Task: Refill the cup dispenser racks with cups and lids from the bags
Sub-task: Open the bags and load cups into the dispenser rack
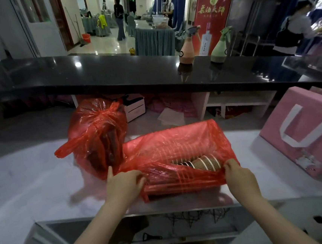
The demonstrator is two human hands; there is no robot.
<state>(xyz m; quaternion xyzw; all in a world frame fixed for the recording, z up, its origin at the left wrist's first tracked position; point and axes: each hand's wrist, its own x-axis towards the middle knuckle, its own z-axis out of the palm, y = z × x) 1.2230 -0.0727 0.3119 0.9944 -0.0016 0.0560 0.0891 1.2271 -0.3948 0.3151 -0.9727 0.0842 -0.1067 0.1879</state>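
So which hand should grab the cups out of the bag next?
Probably the right hand. It pinches the open red bag right beside the cups, while the left hand grips the bag's far edge, farther away.

left hand [123, 181] + right hand [238, 173] grip red bag [178, 145] | cups [203, 163] inside

Head view: we look forward and down, close over the white counter [33, 173], hall beyond.
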